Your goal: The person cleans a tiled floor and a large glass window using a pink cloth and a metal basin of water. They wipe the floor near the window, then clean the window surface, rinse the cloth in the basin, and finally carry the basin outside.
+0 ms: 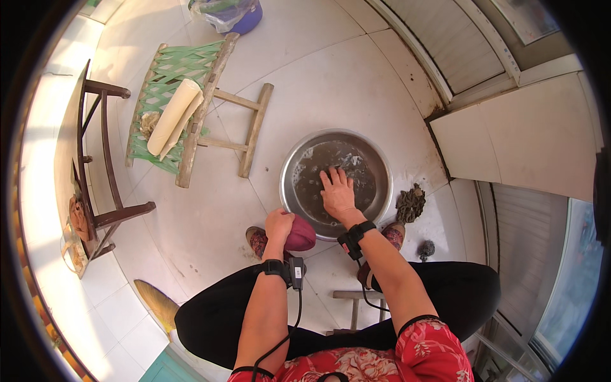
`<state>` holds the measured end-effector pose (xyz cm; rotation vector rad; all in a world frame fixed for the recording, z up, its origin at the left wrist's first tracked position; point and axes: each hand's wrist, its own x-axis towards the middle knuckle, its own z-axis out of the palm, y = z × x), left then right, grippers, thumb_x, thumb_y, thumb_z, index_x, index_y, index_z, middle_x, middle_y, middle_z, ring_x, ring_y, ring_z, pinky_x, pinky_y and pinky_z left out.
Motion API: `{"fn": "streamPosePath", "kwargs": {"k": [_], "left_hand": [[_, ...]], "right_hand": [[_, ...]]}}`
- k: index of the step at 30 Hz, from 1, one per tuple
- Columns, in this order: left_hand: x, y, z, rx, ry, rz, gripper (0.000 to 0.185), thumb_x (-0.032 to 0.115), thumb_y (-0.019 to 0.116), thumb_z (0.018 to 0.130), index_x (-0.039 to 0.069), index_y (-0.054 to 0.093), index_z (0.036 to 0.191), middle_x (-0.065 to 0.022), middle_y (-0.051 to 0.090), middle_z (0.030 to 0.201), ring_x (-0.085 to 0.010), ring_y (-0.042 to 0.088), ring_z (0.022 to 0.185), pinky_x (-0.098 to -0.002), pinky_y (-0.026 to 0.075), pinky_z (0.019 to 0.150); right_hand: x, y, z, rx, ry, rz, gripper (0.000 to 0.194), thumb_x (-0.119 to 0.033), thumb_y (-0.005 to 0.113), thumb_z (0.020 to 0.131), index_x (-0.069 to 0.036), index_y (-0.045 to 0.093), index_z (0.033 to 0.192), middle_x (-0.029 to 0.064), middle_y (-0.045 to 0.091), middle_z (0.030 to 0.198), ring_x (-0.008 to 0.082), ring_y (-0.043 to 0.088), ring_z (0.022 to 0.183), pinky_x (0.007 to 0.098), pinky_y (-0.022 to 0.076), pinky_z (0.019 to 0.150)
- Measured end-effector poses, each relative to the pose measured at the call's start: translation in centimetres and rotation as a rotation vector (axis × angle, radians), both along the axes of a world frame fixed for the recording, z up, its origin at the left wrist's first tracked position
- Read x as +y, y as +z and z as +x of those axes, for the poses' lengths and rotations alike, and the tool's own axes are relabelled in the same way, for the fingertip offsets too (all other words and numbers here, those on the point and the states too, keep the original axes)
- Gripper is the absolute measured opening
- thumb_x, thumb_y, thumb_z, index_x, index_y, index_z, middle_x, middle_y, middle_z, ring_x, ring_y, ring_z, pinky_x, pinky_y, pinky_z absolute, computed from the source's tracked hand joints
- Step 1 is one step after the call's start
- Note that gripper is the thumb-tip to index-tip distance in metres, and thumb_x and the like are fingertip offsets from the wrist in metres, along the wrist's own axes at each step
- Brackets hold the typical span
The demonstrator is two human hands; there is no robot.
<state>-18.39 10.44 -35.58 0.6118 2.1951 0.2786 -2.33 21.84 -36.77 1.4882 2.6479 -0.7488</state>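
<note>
A round metal basin (288, 191) of murky grey-brown water with bubbles stands on the floor before me. My right hand (338, 193) reaches over it with fingers spread, the fingertips at the water; whether they touch something under the surface is hidden. At the basin's near left rim, my left hand (279, 224) is closed on a dark red cloth item (301, 234), which bulges out to the right of the fingers.
Wet dark rag (410, 203) and a small scouring ball (426, 249) lie right of the basin. A wooden folding stool (258, 129) with green strapping holds a cream roll (174, 117). Farther off are a brown wooden frame (107, 143), a blue bucket (248, 19) and a broom (157, 303).
</note>
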Motion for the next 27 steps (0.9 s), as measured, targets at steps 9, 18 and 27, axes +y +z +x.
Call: {"fn": "streamPosePath", "kwargs": {"k": [9,18,27], "left_hand": [[0.2,0.4,0.1,-0.008,-0.001,-0.023,0.027,0.025,0.064,0.071,0.007,0.07,0.09,-0.0177,0.067,0.086,-0.0344,0.064,0.084,-0.0421,0.049,0.075],[0.5,-0.6,0.0,-0.012,0.013,0.024,0.025,0.024,0.064,0.07,0.006,0.07,0.087,-0.0172,0.067,0.085,-0.0341,0.064,0.083,-0.0417,0.049,0.074],[0.9,0.3,0.4,0.03,0.009,0.028,0.024,0.023,0.064,0.069,0.004,0.069,0.084,-0.0184,0.067,0.082,-0.0353,0.064,0.081,-0.0417,0.049,0.073]], "right_hand": [[5.6,2.2,-10.4,-0.07,0.253,-0.077,0.021,-0.009,0.054,0.077,-0.002,0.069,0.09,0.0148,0.064,0.101,0.0314,0.056,0.103,0.0426,0.0462,0.088],[9.2,-2.2,4.8,0.175,-0.665,-0.184,0.03,-0.012,0.052,0.086,-0.005,0.063,0.113,0.0194,0.062,0.11,0.0364,0.058,0.103,0.0425,0.046,0.09],[0.5,1.2,-3.7,0.06,0.125,0.159,0.066,-0.006,0.056,0.08,-0.021,0.036,0.141,0.0097,0.015,0.153,0.0363,0.011,0.141,0.0616,0.0188,0.107]]}}
